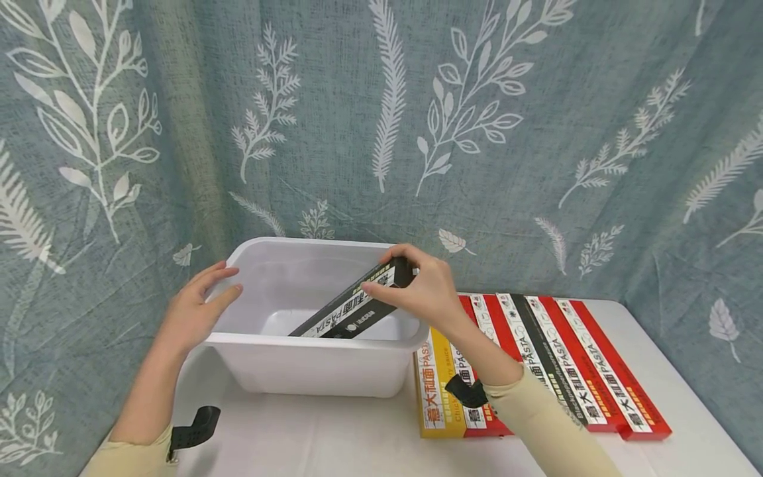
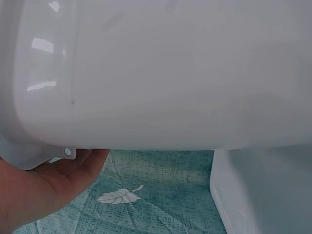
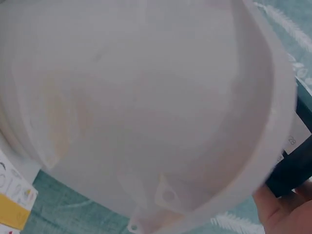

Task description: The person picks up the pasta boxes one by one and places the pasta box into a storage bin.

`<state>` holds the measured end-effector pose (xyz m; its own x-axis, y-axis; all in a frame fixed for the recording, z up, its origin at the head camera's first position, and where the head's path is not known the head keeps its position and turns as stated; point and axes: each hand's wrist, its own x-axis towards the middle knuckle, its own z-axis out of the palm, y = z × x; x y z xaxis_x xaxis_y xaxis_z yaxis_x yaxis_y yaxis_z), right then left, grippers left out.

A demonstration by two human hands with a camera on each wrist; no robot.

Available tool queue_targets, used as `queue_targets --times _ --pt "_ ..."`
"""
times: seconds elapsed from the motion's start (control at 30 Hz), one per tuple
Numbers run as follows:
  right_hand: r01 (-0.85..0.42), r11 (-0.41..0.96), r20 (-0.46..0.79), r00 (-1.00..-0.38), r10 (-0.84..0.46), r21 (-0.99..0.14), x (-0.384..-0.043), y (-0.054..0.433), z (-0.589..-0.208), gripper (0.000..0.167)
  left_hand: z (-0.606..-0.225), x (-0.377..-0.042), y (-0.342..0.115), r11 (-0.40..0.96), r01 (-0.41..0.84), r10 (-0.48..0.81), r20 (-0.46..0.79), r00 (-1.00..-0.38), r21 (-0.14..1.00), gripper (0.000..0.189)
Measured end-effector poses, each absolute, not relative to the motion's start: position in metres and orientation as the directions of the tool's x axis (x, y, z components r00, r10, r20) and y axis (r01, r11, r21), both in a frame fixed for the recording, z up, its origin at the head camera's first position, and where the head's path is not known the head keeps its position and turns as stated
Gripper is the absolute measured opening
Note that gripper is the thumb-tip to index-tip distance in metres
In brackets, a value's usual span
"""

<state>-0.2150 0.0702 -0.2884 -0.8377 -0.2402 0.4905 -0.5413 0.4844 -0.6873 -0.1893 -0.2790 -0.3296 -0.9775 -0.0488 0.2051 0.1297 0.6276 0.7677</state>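
My right hand grips the upper end of a black pasta box, thumb on the near face and fingers over the top. The box slants down to the left into a white plastic bin, its lower end hidden behind the front rim. In the right wrist view, fingers hold the dark box beyond the bin's rim. My left hand rests at the bin's left rim, thumb and fingers spread and relaxed. The left wrist view shows that hand beside the bin's outer wall.
Right of the bin, a row of pasta boxes lies on the white table: a yellow box, several red boxes and a black one. My right forearm passes over some. A patterned teal curtain hangs behind.
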Motion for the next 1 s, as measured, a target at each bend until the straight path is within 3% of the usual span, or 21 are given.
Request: queue_targets --times 0.67,1.0 --pt "-0.641 0.572 0.347 -0.763 -0.545 -0.511 -0.229 0.059 -0.305 0.054 -0.329 -0.189 -0.280 0.628 0.154 -0.027 0.219 -0.975 0.763 0.059" --pt "-0.634 0.541 0.397 -0.771 -0.498 -0.553 -0.222 0.071 -0.308 0.047 -0.331 -0.189 -0.282 0.598 0.135 -0.020 0.183 -0.983 0.790 0.060"
